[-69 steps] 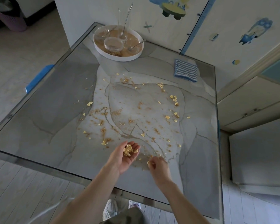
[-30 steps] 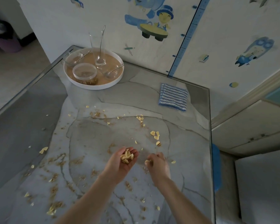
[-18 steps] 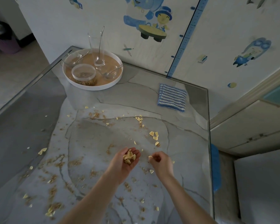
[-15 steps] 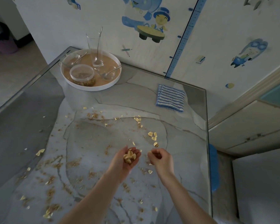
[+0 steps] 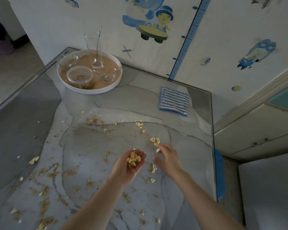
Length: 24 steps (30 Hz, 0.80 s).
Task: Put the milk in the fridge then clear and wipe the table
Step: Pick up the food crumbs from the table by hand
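Our left hand (image 5: 131,166) lies palm up over the grey stone-patterned table (image 5: 32,123), its fingers curled into a cup round a heap of pale yellow flakes (image 5: 133,159). Half a second ago our right hand (image 5: 169,159) was pinched together just beside that cup. Now it has swung forward and to the right, blurred, with its fingers spread loose and holding nothing that we can make out. Its fingertips are near a small cluster of loose flakes (image 5: 155,141) on the tabletop. Brown crumbs (image 5: 70,171) and more flakes lie scattered over the surface as before. The round white tray (image 5: 90,92) with its clear glass bowls (image 5: 80,77) and tall glass (image 5: 91,42) sits at the far left corner. The blue-and-white striped knitted cloth (image 5: 174,101) lies flat near the far right edge, well apart from both hands.
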### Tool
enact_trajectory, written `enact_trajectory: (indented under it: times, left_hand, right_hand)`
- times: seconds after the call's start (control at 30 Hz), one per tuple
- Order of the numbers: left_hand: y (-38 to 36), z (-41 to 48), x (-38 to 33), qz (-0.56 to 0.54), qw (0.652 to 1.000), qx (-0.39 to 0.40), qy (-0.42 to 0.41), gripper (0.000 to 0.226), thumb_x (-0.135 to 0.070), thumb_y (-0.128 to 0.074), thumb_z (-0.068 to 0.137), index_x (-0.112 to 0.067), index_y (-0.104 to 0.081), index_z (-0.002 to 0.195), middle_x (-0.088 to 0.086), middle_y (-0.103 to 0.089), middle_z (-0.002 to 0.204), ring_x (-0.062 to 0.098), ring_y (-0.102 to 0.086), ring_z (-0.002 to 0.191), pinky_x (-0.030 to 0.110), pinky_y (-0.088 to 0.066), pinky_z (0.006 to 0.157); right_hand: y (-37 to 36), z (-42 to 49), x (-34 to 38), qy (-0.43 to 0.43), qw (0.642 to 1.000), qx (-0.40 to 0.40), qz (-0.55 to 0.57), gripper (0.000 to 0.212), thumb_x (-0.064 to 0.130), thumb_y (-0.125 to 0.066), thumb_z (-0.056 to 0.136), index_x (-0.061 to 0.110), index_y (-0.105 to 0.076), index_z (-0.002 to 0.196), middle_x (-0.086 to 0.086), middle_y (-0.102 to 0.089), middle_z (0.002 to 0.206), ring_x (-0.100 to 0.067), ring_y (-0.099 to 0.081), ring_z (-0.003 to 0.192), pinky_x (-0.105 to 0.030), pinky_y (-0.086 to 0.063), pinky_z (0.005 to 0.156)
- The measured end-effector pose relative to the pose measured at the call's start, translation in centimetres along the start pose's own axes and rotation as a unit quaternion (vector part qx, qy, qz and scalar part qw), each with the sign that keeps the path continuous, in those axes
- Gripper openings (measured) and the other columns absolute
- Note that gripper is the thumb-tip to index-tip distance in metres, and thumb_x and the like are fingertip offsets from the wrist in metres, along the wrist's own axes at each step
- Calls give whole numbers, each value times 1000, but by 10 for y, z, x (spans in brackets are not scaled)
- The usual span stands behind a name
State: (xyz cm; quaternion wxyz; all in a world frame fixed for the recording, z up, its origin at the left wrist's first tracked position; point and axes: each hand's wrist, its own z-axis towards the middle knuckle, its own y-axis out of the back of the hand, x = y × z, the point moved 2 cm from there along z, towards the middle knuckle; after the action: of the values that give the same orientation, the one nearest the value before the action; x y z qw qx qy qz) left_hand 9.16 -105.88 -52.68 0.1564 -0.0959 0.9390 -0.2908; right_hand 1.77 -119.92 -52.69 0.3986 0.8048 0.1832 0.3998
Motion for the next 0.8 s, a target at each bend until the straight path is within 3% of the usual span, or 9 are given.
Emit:
enact_trajectory:
  times: [0.1, 0.2, 0.33, 0.43, 0.57, 0.7, 0.8]
  left_hand:
    - [2, 3, -1, 6, 1000, -4, -6, 27, -14, -43, 94, 4, -61, 83, 14, -71, 64, 22, -70, 58, 30, -57, 55]
    - [3, 5, 1, 13, 1000, -7, -10, 27, -15, -43, 94, 2, -61, 83, 12, -71, 65, 21, -71, 60, 29, -57, 57]
    - [1, 6, 6, 23, 1000, -10, -9, 27, -16, -42, 95, 1, -61, 84, 11, -71, 66, 19, -71, 60, 28, -58, 57]
    - [0, 6, 8, 26, 1000, -10, -9, 27, -15, -43, 95, 2, -61, 86, 11, -72, 66, 20, -71, 61, 29, -58, 56]
    - [2, 6, 10, 33, 999, -21, -9, 29, -16, -42, 95, 2, -61, 84, 12, -71, 64, 20, -70, 60, 29, -57, 56]
    - [-1, 6, 15, 14, 1000, -25, 1, 27, -16, -43, 95, 3, -59, 83, 14, -69, 65, 24, -67, 67, 29, -58, 54]
    - [-11, 1, 18, -15, 1000, 0, -1, 27, -14, -42, 95, 4, -58, 82, 17, -65, 65, 25, -67, 60, 30, -58, 51]
  right_hand:
    - [-8, -2, 3, 29, 993, 59, -103, 61, 42, -54, 87, 23, -31, 140, 5, -17, 153, -18, -14, 139, -33, -28, 108]
    - [-15, -9, -1, 53, 989, 62, -124, 49, 35, -53, 88, 21, -40, 134, 3, -27, 147, -18, -19, 135, -31, -33, 105]
    - [-24, -16, -8, 58, 996, 10, -62, 26, 17, -51, 90, 15, -60, 115, -3, -50, 116, -21, -41, 116, -29, -42, 89]
    - [-27, -19, -12, 48, 998, -10, -44, 22, 14, -48, 91, 8, -63, 106, -6, -48, 101, -20, -46, 105, -25, -39, 83]
    - [-16, -20, -6, 19, 997, -52, 60, 16, 11, -55, 87, 6, -68, 94, 0, -49, 91, -5, -47, 78, -5, -34, 67]
    - [-3, -26, 17, 30, 984, -95, 150, 10, 13, -63, 82, 9, -70, 88, 3, -56, 84, -6, -54, 77, -1, -38, 68]
    - [-1, -33, 39, 81, 977, -44, 195, 15, 14, -63, 84, 12, -71, 96, 10, -56, 89, 0, -57, 81, -4, -44, 75]
